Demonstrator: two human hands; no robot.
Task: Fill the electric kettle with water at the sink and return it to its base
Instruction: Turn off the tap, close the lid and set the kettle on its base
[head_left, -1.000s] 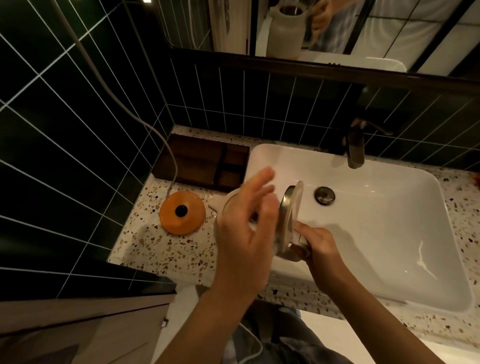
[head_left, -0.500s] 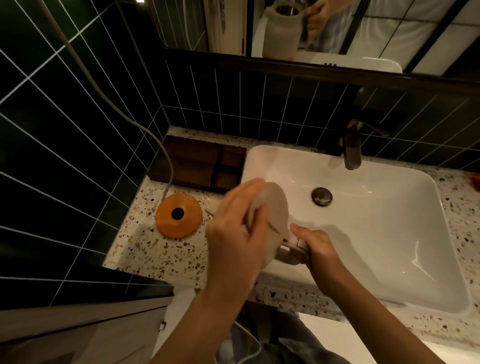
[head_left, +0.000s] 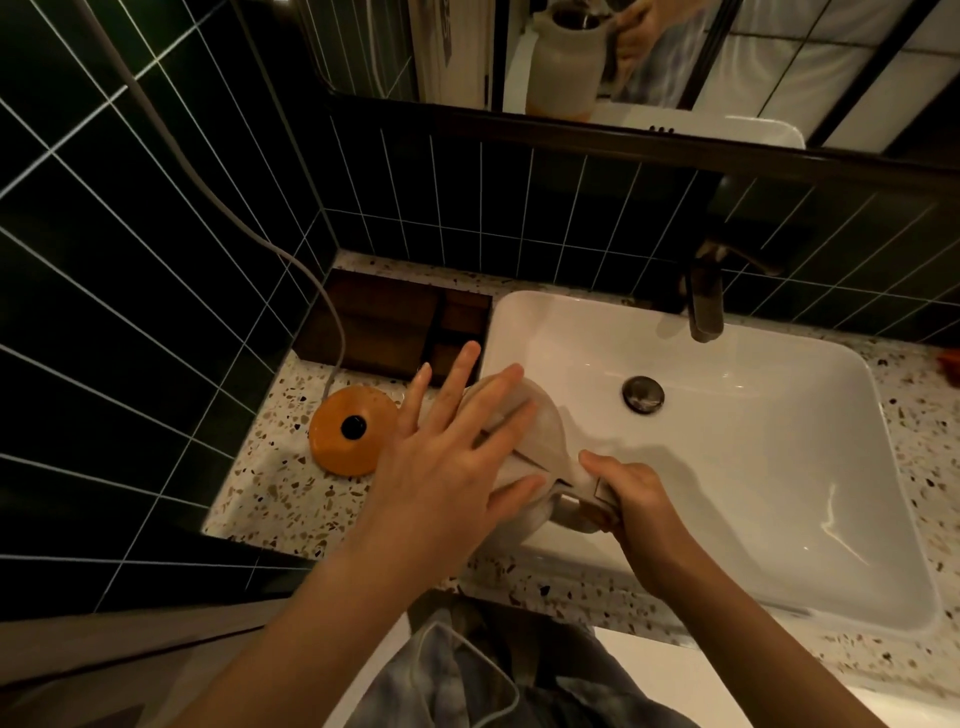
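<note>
The beige electric kettle hangs over the left edge of the white sink, its lid down. My right hand grips its handle. My left hand lies flat on the lid with fingers spread, pressing on it. The round orange kettle base sits on the speckled countertop to the left of the kettle, its grey cord running up the tiled wall. The dark faucet stands at the back of the sink, well right of the kettle. No water is running.
A dark wooden tray sits in the corner behind the base. The drain plug is in the sink's middle. Green tiled walls close in on the left and back. A mirror above reflects the kettle.
The lid stood open a second ago; my left hand has pushed it down onto the kettle and now rests flat on it. The right hand kept hold of the handle.
</note>
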